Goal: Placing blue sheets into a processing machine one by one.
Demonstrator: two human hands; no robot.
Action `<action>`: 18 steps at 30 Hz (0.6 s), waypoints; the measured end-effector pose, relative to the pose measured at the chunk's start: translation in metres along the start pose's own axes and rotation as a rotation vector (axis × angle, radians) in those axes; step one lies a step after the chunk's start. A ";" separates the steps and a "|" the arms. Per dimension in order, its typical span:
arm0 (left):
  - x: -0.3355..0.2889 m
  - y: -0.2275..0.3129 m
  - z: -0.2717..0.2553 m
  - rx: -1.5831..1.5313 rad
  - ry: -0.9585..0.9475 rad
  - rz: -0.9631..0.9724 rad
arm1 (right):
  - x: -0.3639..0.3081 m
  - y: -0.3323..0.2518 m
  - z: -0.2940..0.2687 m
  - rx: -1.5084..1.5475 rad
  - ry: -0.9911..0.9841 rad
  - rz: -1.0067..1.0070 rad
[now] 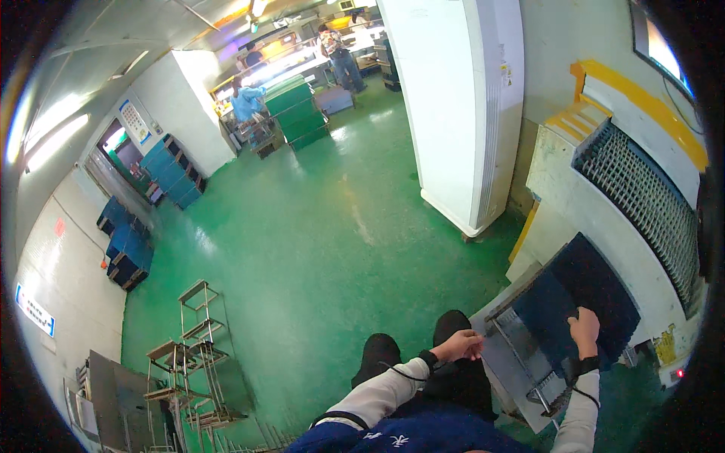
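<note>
Hands on the dark work at lower right. Right hand (pixel 584 327) resting on top of the dark blue tray (pixel 578 306), fingers curled over its surface near the lower edge, pressing rather than wrapping round anything; a black strap at the wrist. Left hand (pixel 458 345) just beside the tray's left corner, at the end of the grey metal rack (pixel 521 359), fingers loosely bent and, as far as the bent fisheye edge allows, holding nothing, though a light pinch on the rack's rail cannot be ruled out.

Tray lying tilted on the rack, its far end up against the white machine (pixel 596 204) with the dark grille (pixel 642 196) and yellow trim. Both shoes (pixel 411 343) planted on the green floor (pixel 317 249) below.

Best handled slowly: flat palm pressure from the right, kept square to the tray so it slides along the rails without skewing; left hand better placed on the tray's near corner to steady it than left floating. Worth keeping fingertips off the gap between tray edge and rail.

Elsewhere: white pillar (pixel 461 113), stacked blue crates (pixel 151 196) along the left wall, empty metal frames (pixel 192 347) at lower left, other workers far off.
</note>
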State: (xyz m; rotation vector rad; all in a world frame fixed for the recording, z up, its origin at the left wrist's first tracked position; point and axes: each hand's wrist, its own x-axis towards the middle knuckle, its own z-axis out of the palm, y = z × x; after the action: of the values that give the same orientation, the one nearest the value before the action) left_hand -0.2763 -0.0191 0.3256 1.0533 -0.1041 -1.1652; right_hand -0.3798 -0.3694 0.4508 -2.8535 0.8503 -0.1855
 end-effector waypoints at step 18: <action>-0.008 0.006 0.005 -0.028 0.040 -0.008 | 0.000 -0.014 -0.009 0.010 -0.043 0.037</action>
State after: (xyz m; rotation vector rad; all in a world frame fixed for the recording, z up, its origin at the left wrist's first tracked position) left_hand -0.2789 -0.0160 0.3364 1.0522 -0.0521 -1.1491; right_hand -0.3737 -0.3589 0.4621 -2.8192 0.8907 -0.1235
